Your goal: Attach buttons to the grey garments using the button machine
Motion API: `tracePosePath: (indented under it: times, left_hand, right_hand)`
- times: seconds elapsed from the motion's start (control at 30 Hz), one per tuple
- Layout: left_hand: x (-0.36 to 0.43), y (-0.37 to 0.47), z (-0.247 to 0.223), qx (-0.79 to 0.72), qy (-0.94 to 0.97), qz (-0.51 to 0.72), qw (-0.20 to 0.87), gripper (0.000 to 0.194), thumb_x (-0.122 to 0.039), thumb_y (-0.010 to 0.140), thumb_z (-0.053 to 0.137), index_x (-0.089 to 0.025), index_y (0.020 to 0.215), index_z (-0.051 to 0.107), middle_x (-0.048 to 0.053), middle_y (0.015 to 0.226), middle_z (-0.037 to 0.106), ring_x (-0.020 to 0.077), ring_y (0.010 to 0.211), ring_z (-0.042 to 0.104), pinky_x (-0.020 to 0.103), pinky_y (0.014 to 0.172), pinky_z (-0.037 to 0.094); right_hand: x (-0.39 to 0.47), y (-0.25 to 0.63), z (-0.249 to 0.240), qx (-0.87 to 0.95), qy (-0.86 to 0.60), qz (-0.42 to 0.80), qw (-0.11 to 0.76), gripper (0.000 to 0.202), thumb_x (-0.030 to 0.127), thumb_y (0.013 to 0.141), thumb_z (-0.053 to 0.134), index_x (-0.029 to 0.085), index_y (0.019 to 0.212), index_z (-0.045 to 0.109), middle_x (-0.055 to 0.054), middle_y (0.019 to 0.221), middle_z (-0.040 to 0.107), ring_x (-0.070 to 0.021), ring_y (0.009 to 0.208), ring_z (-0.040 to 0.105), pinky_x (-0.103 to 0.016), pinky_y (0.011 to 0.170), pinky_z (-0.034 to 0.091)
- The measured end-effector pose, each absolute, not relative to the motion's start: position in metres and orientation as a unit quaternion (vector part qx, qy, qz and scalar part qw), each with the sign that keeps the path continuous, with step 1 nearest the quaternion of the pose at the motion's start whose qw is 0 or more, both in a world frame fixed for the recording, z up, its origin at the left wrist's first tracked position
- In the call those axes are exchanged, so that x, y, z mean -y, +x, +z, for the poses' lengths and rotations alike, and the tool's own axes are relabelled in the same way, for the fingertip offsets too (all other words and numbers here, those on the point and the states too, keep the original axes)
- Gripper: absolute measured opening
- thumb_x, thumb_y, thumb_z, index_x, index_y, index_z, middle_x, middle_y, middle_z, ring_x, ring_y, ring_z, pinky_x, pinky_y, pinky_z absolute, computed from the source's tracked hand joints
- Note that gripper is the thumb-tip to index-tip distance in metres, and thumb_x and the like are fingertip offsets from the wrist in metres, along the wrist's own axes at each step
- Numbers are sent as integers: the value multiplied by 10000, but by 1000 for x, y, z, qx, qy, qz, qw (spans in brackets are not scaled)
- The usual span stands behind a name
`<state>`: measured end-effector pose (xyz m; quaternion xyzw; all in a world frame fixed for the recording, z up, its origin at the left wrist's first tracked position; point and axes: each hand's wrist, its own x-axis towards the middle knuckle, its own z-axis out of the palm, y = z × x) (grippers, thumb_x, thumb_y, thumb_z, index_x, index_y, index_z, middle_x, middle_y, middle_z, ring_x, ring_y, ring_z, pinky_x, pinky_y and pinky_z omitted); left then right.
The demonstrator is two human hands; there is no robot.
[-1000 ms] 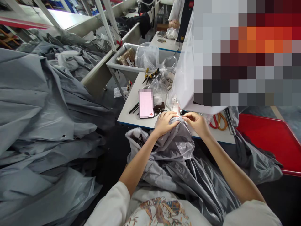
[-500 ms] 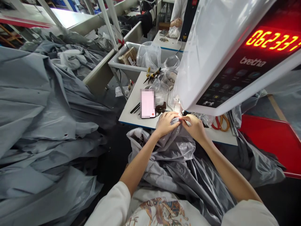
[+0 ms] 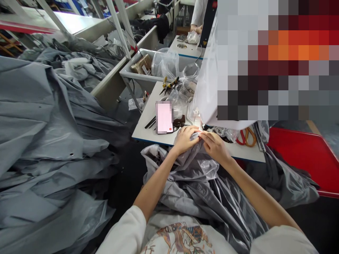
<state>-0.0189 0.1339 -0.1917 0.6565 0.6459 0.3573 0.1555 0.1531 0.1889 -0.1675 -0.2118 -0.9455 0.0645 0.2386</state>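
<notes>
Grey coated fabric (image 3: 185, 180) lies bunched over my lap and rises to the front edge of the white worktable (image 3: 144, 128). My left hand (image 3: 186, 139) is curled over its upper edge, thumb and fingers closed on the cloth. Fingertips of my right hand (image 3: 215, 144) meet those of the left on the same edge, fingers bent and drawn together. Both hands are just under the white machine head (image 3: 208, 98), in its small light. Anything tiny between the fingertips is too small to make out.
On the table lie a phone (image 3: 164, 118), yellow-black pliers (image 3: 169, 84), clear plastic bags (image 3: 176, 100) and orange-handled scissors (image 3: 250, 137). A grey bin (image 3: 132, 72) stands behind. Piled grey fabric (image 3: 39, 141) fills the left; a red panel (image 3: 296, 155) is right. Another person's hand (image 3: 197, 29) shows far back.
My right hand has turned from a raised pinch to lie lower and flatter over the fabric edge, and a dark bit at its fingertips no longer shows. The left hand stays on the cloth.
</notes>
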Motion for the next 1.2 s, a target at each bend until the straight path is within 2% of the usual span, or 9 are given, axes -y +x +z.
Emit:
tracePosePath:
  times: [0.27, 0.4, 0.5, 0.6, 0.67, 0.77, 0.9, 1.2]
  left_hand:
    - [-133, -18, -192, -641, 656, 367, 153, 251, -361, 882, 559, -297, 1122, 592, -40, 1263, 579, 174, 1176, 481, 325, 1026, 368]
    - [-133, -17, -190, -641, 657, 370, 148, 258, -386, 877, 570, -296, 1117, 597, -41, 1259, 581, 168, 1176, 485, 319, 1025, 370]
    - [-133, -17, -189, -646, 655, 363, 148, 264, -401, 873, 574, -287, 1109, 605, -22, 1255, 585, 178, 1178, 488, 328, 1027, 371]
    - [-134, -16, -190, -646, 655, 362, 150, 269, -395, 859, 597, -285, 1104, 610, -16, 1249, 590, 185, 1173, 493, 333, 1023, 375]
    - [-135, -16, -190, -646, 655, 364, 149, 278, -390, 845, 616, -282, 1101, 611, -14, 1244, 593, 187, 1173, 493, 334, 1022, 376]
    - [-135, -16, -192, -648, 654, 362, 147, 286, -387, 835, 628, -273, 1097, 609, -9, 1250, 588, 188, 1179, 490, 330, 1023, 375]
    - [-135, -15, -192, -651, 654, 357, 147, 284, -390, 842, 619, -269, 1099, 605, -5, 1255, 582, 185, 1184, 489, 325, 1026, 370]
    - [-136, -15, -192, -646, 654, 369, 137, 289, -395, 831, 632, -256, 1083, 604, 1, 1234, 592, 174, 1167, 497, 298, 1010, 370]
  right_hand:
    - [-176, 161, -185, 935, -238, 61, 257, 518, 100, 877, 370, 240, 1368, 455, -105, 1354, 504, -254, 1258, 460, -456, 1018, 420]
    - [-172, 168, -189, 916, -271, 62, 289, 460, 145, 883, 413, 283, 1311, 510, -97, 1414, 441, -277, 1300, 418, -492, 1030, 383]
    - [-175, 163, -191, 866, -322, 144, 354, 349, 231, 911, 411, 238, 1233, 544, -121, 1298, 535, -260, 1221, 490, -474, 997, 412]
    - [-179, 151, -193, 775, -410, 273, 395, 289, 393, 913, 435, 192, 1078, 562, -102, 1017, 644, -221, 944, 610, -381, 817, 506]
    - [-182, 144, -194, 730, -458, 328, 387, 291, 475, 876, 483, 199, 924, 559, -46, 819, 638, -180, 735, 599, -309, 682, 498]
    - [-184, 138, -194, 704, -485, 350, 381, 285, 490, 838, 534, 211, 781, 519, 16, 650, 560, -135, 586, 518, -257, 591, 429]
    - [-186, 137, -197, 695, -480, 358, 399, 250, 449, 846, 525, 212, 769, 502, 41, 608, 507, -117, 547, 473, -242, 559, 375]
    - [-185, 140, -202, 693, -474, 361, 406, 209, 411, 852, 533, 210, 802, 504, 37, 639, 514, -116, 567, 472, -241, 568, 365]
